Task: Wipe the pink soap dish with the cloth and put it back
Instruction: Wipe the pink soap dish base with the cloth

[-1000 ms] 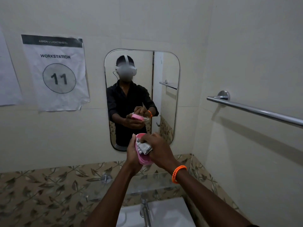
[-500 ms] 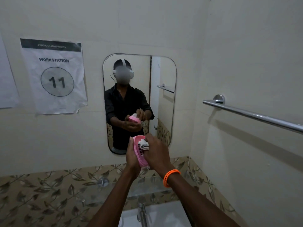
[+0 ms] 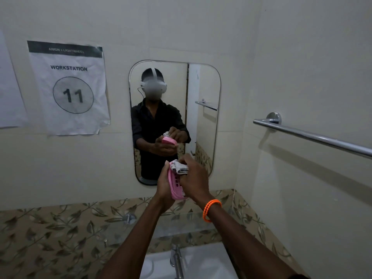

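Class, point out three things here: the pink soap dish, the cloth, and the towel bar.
pink soap dish (image 3: 175,187): head view, its slotted inner face.
cloth (image 3: 179,168): head view, the bunched grey fold above the dish.
towel bar (image 3: 314,137): head view, mid-length of the chrome rod.

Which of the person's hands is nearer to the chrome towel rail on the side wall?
Right. The right hand, pressing the cloth, sits on the towel rail side; the left hand lies beyond the pink soap dish.

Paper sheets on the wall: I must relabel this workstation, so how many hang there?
2: the workstation 11 sheet left of the mirror, and another sheet cut off at the left edge.
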